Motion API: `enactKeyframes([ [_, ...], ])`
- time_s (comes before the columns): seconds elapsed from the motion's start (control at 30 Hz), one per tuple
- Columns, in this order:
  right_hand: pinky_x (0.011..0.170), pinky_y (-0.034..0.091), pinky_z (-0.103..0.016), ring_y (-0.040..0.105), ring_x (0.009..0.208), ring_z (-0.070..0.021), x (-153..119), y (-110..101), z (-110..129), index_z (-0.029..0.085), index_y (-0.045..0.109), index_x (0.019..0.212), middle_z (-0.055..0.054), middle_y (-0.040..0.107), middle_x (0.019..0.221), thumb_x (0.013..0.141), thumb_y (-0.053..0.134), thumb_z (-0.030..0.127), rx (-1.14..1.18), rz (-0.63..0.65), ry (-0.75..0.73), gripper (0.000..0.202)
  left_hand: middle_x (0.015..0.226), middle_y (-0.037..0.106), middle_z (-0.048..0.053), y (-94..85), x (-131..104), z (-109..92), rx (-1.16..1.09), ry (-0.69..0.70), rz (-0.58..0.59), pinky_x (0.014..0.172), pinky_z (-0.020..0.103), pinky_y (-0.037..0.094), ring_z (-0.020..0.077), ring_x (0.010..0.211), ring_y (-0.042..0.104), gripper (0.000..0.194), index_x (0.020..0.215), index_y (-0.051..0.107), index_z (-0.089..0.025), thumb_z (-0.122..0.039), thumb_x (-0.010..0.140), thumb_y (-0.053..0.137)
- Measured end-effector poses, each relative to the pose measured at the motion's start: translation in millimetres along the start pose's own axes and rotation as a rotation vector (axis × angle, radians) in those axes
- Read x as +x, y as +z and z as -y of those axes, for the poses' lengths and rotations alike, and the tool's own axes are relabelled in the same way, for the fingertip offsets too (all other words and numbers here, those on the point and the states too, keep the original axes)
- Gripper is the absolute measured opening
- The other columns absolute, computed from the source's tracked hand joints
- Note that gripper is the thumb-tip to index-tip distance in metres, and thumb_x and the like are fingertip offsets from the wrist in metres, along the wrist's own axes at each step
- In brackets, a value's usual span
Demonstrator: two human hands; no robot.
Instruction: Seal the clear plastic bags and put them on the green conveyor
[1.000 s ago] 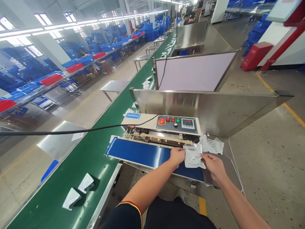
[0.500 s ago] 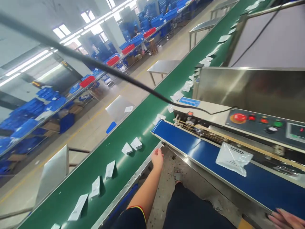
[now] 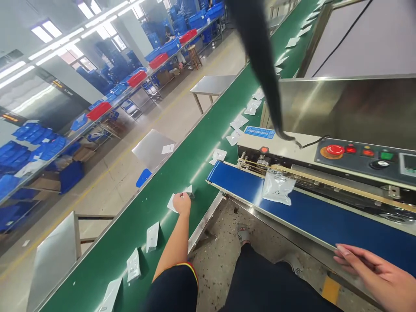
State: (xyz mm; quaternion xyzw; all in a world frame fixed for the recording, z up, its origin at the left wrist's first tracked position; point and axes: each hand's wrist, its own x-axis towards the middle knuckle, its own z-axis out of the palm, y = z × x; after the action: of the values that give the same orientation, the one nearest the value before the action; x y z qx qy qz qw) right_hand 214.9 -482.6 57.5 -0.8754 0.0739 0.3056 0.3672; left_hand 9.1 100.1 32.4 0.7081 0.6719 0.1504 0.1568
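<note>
My left hand (image 3: 182,203) is over the green conveyor belt (image 3: 175,162), its fingers curled down at two small white packets; one packet (image 3: 172,203) shows at its left and another (image 3: 189,190) beyond its fingers. What the fingers grip is hidden. My right hand (image 3: 373,266) hangs at the near edge of the blue belt (image 3: 312,221), fingers apart and nothing in it. Farther up the blue belt, a silvery-white packet (image 3: 278,188) lies with its top edge at the sealing machine's guide.
More white packets (image 3: 152,237) lie in a line along the green belt. The machine's control panel (image 3: 364,158) has red and green buttons. A dark cable (image 3: 263,65) hangs across the view. Metal tables (image 3: 212,85) stand beyond the belt.
My left hand has moved left from the belt's edge onto the two packets. My right hand has come farther into view. The packet on the blue belt has moved left toward the belt's far end.
</note>
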Motion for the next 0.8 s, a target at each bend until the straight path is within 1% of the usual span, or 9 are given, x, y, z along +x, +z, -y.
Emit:
enactKeyframes([
  [0.07, 0.103, 0.064, -0.059, 0.081, 0.110, -0.0449, -8.7, 5.2, 22.6, 0.037, 0.087, 0.093, -0.010, 0.087, 0.101, 0.062, 0.069, 0.090, 0.026, 0.084, -0.027, 0.064, 0.094, 0.076, 0.008, -16.5, -12.4, -18.1, -0.145, 0.081, 0.023, 0.094, 0.038, 0.056, 0.0265, 0.095, 0.070, 0.017, 0.082, 0.073, -0.020, -0.024, 0.092, 0.059],
  [0.17, 0.095, 0.068, -0.050, 0.081, 0.106, -0.0398, -23.2, 27.5, 64.9, 0.033, 0.089, 0.098, -0.010, 0.086, 0.108, 0.077, 0.069, 0.082, 0.031, 0.119, -0.340, 0.058, 0.079, 0.069, 0.004, -37.5, -52.1, -59.2, -0.529, 0.240, 0.206, 0.079, 0.031, 0.053, 0.0209, 0.076, 0.062, 0.019, 0.062, 0.061, -0.022, -0.018, 0.081, 0.064],
  [0.23, 0.100, 0.067, -0.046, 0.080, 0.113, -0.0352, -29.9, 44.5, 93.6, 0.031, 0.089, 0.112, -0.009, 0.085, 0.121, 0.094, 0.065, 0.071, 0.066, 0.134, -0.620, 0.050, 0.076, 0.068, 0.004, -45.6, -90.2, -95.7, -0.708, 0.380, 0.436, 0.075, 0.030, 0.051, 0.0199, 0.073, 0.059, 0.020, 0.057, 0.060, -0.022, -0.014, 0.074, 0.066],
  [0.3, 0.112, 0.062, -0.049, 0.074, 0.131, -0.0333, -32.2, 54.3, 114.3, 0.031, 0.083, 0.134, -0.009, 0.078, 0.143, 0.104, 0.063, 0.060, 0.077, 0.083, -0.893, 0.047, 0.075, 0.069, 0.004, -48.5, -133.8, -135.0, -0.762, 0.552, 0.707, 0.075, 0.030, 0.052, 0.0200, 0.073, 0.061, 0.016, 0.058, 0.064, -0.021, -0.014, 0.071, 0.067],
  [0.4, 0.119, 0.057, -0.053, 0.068, 0.140, -0.0318, -30.7, 45.9, 117.3, 0.032, 0.078, 0.143, -0.008, 0.072, 0.152, 0.108, 0.064, 0.049, 0.069, -0.070, -1.117, 0.041, 0.079, 0.073, 0.006, -42.7, -201.1, -187.1, -0.776, 0.733, 1.074, 0.082, 0.033, 0.055, 0.0236, 0.083, 0.070, 0.011, 0.064, 0.069, -0.022, -0.018, 0.075, 0.069],
  [0.5, 0.107, 0.064, -0.045, 0.079, 0.118, -0.0289, -29.8, 16.5, 89.8, 0.033, 0.087, 0.117, -0.007, 0.084, 0.126, 0.110, 0.061, 0.051, 0.142, -0.121, -1.035, 0.033, 0.085, 0.077, 0.009, -24.0, -264.7, -220.8, -0.750, 0.674, 1.328, 0.088, 0.036, 0.057, 0.0265, 0.090, 0.074, 0.017, 0.069, 0.073, -0.020, -0.032, 0.081, 0.077],
  [0.63, 0.082, 0.067, -0.036, 0.081, 0.088, -0.0293, -30.0, -21.7, 41.5, 0.026, 0.084, 0.096, -0.011, 0.085, 0.097, 0.095, 0.067, 0.078, 0.350, -0.261, -0.550, 0.055, 0.093, 0.079, 0.013, 13.6, -341.9, -237.4, -0.820, 0.415, 1.582, 0.084, 0.036, 0.057, 0.0255, 0.087, 0.072, 0.059, 0.095, 0.084, -0.014, -0.072, 0.083, 0.080],
  [0.7, 0.073, 0.066, -0.034, 0.079, 0.081, -0.0299, -27.5, -33.3, 21.1, 0.023, 0.082, 0.093, -0.012, 0.083, 0.089, 0.082, 0.073, 0.087, 0.484, -0.372, -0.352, 0.066, 0.097, 0.080, 0.013, 31.5, -374.9, -239.0, -0.860, 0.424, 1.628, 0.083, 0.035, 0.056, 0.0233, 0.085, 0.070, 0.073, 0.107, 0.086, -0.012, -0.079, 0.081, 0.080],
  [0.8, 0.071, 0.065, -0.033, 0.077, 0.081, -0.0302, -16.4, -46.4, -7.0, 0.021, 0.082, 0.093, -0.013, 0.083, 0.091, 0.074, 0.076, 0.090, 0.600, -0.420, -0.249, 0.071, 0.088, 0.079, 0.009, 54.7, -412.9, -243.3, -0.763, 0.597, 1.542, 0.073, 0.030, 0.050, 0.0191, 0.075, 0.062, 0.064, 0.103, 0.089, -0.011, -0.072, 0.089, 0.077],
])
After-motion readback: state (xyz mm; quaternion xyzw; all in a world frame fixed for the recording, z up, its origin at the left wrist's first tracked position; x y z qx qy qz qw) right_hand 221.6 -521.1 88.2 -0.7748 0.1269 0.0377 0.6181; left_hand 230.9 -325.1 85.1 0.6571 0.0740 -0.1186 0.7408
